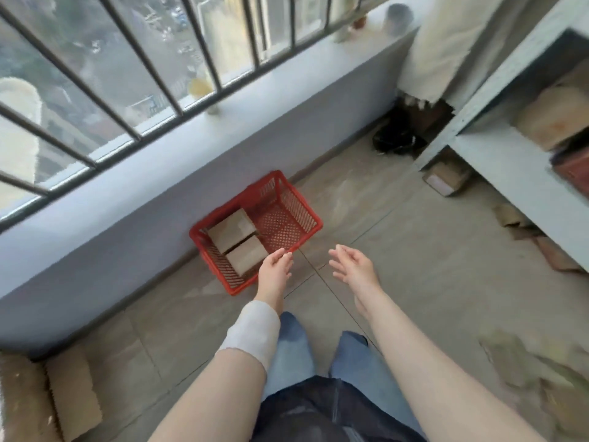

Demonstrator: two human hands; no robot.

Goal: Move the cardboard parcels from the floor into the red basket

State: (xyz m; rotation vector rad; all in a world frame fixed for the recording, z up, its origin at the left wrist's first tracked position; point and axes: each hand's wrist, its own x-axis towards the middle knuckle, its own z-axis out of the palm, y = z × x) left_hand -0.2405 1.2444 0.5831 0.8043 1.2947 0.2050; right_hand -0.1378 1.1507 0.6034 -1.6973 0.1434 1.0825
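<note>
Red plastic mesh forms the basket (pixel 288 199), set on the tiled floor (pixel 398 250) against the foot of the balcony wall (pixel 159 199), with two cardboard parcels (pixel 232 230) packed side by side at its left end, likely to leave the right end free. Both hands hang empty, fingers loosely spread: the left hand (pixel 274 270) over the basket's near rim, the right hand (pixel 350 264) just beside it. Another parcel (pixel 446 181) waits on the floor under the shelf unit (pixel 510 173) (blurred, but it looks the likeliest next pick).
</note>
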